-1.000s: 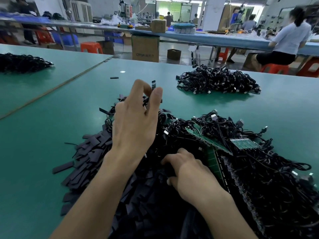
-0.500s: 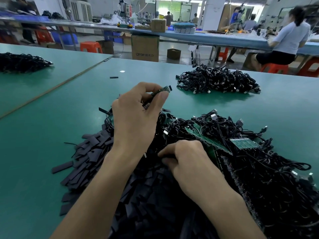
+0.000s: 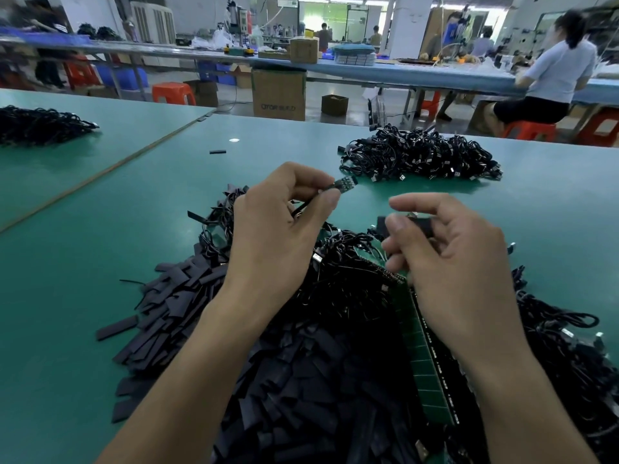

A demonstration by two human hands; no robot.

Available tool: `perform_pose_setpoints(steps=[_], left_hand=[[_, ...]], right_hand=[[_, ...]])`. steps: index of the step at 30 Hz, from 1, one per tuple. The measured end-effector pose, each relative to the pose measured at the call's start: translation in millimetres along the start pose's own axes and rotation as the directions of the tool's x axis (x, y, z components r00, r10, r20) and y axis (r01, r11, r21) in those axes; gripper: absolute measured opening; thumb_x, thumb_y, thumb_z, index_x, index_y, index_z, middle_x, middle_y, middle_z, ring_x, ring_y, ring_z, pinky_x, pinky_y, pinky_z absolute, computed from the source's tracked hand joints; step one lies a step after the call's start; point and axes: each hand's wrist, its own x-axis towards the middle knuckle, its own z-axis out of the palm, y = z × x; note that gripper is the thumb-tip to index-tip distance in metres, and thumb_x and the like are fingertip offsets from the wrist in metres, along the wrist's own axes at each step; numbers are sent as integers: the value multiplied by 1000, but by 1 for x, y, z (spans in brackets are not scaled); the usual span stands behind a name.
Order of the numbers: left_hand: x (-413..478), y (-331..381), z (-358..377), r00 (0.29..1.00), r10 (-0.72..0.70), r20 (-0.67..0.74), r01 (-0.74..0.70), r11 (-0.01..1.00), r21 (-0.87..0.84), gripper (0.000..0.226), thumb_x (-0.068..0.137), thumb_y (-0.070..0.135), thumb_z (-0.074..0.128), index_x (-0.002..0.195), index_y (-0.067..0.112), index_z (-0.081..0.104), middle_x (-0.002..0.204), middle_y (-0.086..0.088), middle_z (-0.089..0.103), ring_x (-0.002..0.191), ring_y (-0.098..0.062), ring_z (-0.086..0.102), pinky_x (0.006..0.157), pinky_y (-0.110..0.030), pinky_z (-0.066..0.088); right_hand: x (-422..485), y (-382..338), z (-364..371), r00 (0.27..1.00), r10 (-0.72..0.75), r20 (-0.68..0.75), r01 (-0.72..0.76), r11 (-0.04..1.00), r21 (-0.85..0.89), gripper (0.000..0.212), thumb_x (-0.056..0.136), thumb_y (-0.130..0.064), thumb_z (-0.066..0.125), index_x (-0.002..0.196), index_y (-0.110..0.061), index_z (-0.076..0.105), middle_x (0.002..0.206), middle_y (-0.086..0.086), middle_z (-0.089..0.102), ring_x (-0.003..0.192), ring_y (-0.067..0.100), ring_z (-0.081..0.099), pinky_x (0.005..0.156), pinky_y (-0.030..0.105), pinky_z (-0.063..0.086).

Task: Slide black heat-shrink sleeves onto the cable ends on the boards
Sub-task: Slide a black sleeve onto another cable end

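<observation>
My left hand pinches a cable end at twelve o'clock. My right hand pinches what looks like a black sleeve, not yet on. The cable heap at four o'clock awaits.

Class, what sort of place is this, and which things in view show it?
Probably an electronics assembly workshop: heaps of black cables and heat-shrink sleeves on long green worktables, and a seated worker at a bench behind.

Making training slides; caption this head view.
Left hand pinches a small board; right hand holds a black sleeve nearby.
</observation>
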Motion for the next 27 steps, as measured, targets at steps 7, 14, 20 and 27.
perform_pose_setpoints(steps=[7,14,20,27], left_hand=[[-4,7,2,999,15,47,-10,995,-94,14,90,26,75,92,39,71,85,19,74,76,-29,69,73,-43,58],[-5,9,1,996,1,92,16,983,-183,10,86,23,77,90,31,74,81,16,76,78,-6,74,74,-32,61],[-4,11,1,994,8,110,15,979,-204,12,86,21,78,88,31,74,81,17,76,78,-3,73,72,-17,56],[-5,12,0,991,11,137,17,980,-197,10,86,21,78,89,30,74,81,16,76,79,-3,73,72,-19,57]], right_hand=[[2,0,-11,996,-67,-52,68,998,18,31,81,-23,81,105,-40,72,93,-24,74,82,1,72,79,21,59],[3,-2,-10,992,-105,-70,101,994,-47,36,77,-45,71,112,-34,72,96,-23,72,86,0,70,79,22,58],[3,1,-12,989,-122,-85,121,992,-16,23,80,-41,71,104,-41,70,90,-29,71,76,-3,70,70,10,52],[3,4,-12,987,-132,-94,132,991,2,18,82,-42,69,100,-40,72,88,-25,73,71,0,69,63,8,47]])
